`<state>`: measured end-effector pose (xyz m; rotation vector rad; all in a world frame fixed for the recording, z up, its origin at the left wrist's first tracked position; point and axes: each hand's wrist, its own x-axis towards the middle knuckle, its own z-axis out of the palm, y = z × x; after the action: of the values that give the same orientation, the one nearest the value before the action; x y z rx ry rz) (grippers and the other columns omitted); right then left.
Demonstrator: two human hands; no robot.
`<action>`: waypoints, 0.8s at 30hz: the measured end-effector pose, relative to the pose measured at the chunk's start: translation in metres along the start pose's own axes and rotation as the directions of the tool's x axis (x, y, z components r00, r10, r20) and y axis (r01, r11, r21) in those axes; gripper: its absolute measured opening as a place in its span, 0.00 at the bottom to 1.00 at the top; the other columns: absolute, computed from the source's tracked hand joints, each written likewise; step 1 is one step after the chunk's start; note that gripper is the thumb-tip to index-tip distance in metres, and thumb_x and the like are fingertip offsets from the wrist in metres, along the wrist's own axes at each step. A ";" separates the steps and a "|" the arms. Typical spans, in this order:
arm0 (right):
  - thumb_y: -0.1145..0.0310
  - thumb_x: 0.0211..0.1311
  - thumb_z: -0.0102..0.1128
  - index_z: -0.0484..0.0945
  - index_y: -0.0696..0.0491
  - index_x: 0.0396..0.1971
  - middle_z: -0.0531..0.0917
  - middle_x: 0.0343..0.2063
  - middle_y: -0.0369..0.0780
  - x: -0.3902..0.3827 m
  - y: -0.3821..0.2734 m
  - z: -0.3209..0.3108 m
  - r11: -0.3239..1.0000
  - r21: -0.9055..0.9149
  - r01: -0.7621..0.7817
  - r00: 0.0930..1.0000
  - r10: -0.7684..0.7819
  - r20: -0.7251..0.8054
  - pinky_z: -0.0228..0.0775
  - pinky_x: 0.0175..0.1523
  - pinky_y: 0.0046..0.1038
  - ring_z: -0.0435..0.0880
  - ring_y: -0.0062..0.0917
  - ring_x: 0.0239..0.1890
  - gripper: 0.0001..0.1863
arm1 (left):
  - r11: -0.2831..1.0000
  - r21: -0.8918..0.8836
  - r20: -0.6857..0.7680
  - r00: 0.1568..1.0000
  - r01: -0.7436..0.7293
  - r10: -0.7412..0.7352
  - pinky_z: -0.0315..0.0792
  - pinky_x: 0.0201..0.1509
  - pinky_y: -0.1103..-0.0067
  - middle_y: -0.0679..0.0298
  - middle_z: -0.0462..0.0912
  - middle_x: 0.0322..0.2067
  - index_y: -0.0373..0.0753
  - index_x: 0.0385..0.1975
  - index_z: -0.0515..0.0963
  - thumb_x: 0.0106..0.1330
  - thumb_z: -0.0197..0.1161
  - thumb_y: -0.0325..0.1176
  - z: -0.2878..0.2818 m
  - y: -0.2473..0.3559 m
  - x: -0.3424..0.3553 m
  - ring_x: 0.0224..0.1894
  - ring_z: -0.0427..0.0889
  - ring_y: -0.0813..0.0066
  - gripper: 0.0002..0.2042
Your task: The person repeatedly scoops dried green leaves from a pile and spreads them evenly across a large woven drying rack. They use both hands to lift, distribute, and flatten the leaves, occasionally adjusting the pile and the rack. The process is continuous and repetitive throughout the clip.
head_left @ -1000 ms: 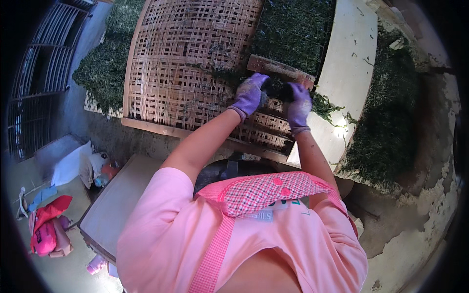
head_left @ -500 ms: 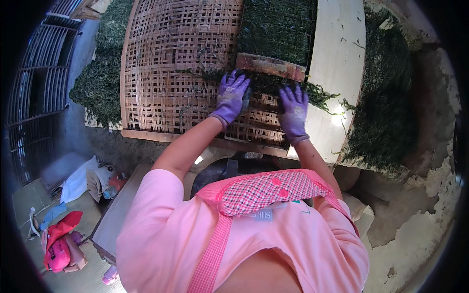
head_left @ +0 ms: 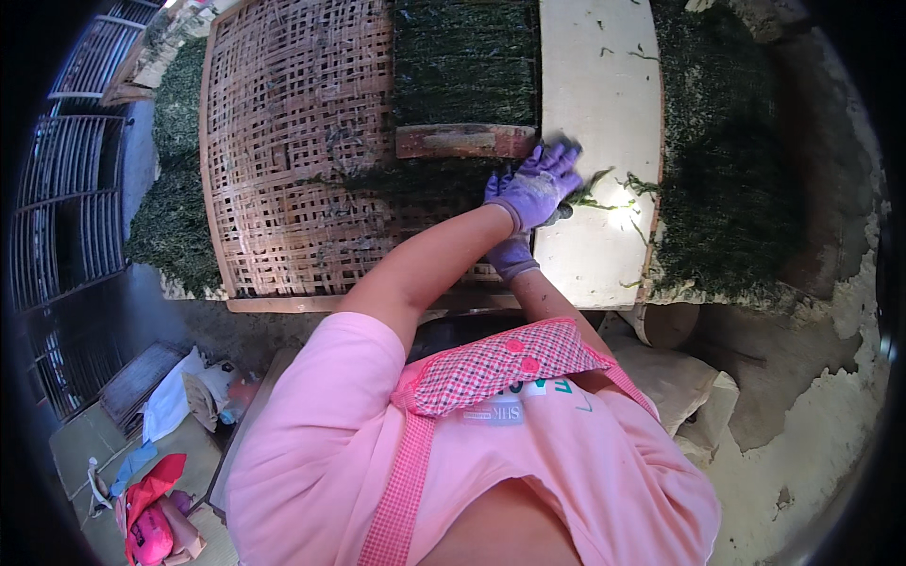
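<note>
Both my hands wear stained purple gloves and cross near the right side of a woven bamboo lattice panel (head_left: 302, 226). My left hand (head_left: 538, 191) reaches over to the pale board (head_left: 599, 80), its fingers spread and slightly blurred. Beneath it lies my right hand (head_left: 512, 253), mostly covered; only a bit of its fingers shows. A loose band of dark green stringy strands (head_left: 406, 179), like seaweed, runs along the lattice to my hands. Just beyond, a worn reddish wooden bar (head_left: 462, 141) edges a neat rectangular layer of the same strands (head_left: 464, 71).
Stray strands (head_left: 640, 184) lie on the pale board. Larger dark green masses flank the work surface at the right (head_left: 713, 170) and left (head_left: 170, 208). Metal bars (head_left: 71, 198) stand at the far left. Cloths and a red bag (head_left: 156, 495) lie at the lower left.
My left hand has swung right across the lattice and now overlaps my right hand, which has shifted left. The view has moved, so the panel appears further left.
</note>
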<state>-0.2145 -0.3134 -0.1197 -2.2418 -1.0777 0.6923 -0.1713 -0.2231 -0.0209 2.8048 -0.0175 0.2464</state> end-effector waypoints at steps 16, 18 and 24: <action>0.65 0.53 0.63 0.82 0.53 0.41 0.84 0.38 0.47 0.032 -0.061 -0.083 0.957 0.201 0.207 0.935 -0.134 -0.328 0.73 0.49 0.35 0.82 0.42 0.42 0.15 | 0.602 -0.517 -0.542 0.311 0.609 -0.780 0.70 0.57 0.67 0.56 0.81 0.44 0.37 0.48 0.77 0.58 0.63 0.28 -0.063 -0.074 -0.172 0.49 0.78 0.60 0.16; 0.65 0.57 0.61 0.82 0.52 0.43 0.84 0.39 0.46 0.049 -0.076 -0.100 0.972 0.220 0.079 0.978 -0.033 -0.206 0.74 0.49 0.33 0.83 0.40 0.42 0.14 | 0.818 -0.382 -0.418 0.709 0.429 -0.567 0.66 0.62 0.68 0.53 0.78 0.51 0.38 0.53 0.75 0.60 0.57 0.27 -0.064 -0.041 -0.177 0.56 0.75 0.59 0.19; 0.65 0.55 0.62 0.76 0.47 0.53 0.81 0.47 0.45 0.102 -0.186 -0.063 0.901 0.024 0.434 0.901 -0.434 0.005 0.74 0.50 0.34 0.82 0.38 0.47 0.22 | 0.668 0.108 -0.086 0.676 0.737 -0.732 0.59 0.67 0.66 0.51 0.67 0.61 0.39 0.60 0.67 0.61 0.55 0.35 0.002 -0.036 -0.158 0.65 0.65 0.54 0.25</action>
<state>-0.2155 -0.1488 0.0286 -1.8788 -1.5017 0.5182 -0.3246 -0.1927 -0.0616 2.6613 1.1659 0.0917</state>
